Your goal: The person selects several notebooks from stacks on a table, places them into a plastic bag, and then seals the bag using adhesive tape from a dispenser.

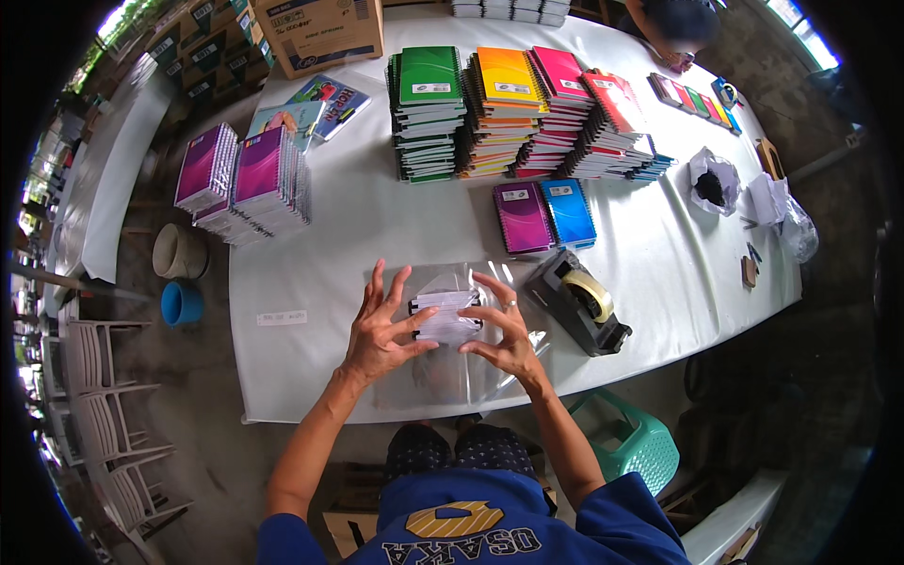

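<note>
A small stack of spiral notebooks [447,317] stands in front of me, white page edges up and dark binding coils at its sides. Beneath and around it spreads a sheet of clear plastic [400,381]. From the left, my left hand [379,322] grips the stack with index finger and thumb, its other fingers spread upward. My right hand [506,331], with a ring on one finger, holds the opposite side, fingertips on the page edges. Just right of it sits a black tape dispenser [556,301] with a roll of tape. The covers of this stack are hidden.
Behind lie a purple notebook [524,218] and a blue notebook [568,213]. Taller stacks include green notebooks [427,113], yellow notebooks [508,80] and purple notebooks [262,169]. A cardboard box [325,38] and another person [670,28] are at the far edge. A green stool [640,452] stands below right.
</note>
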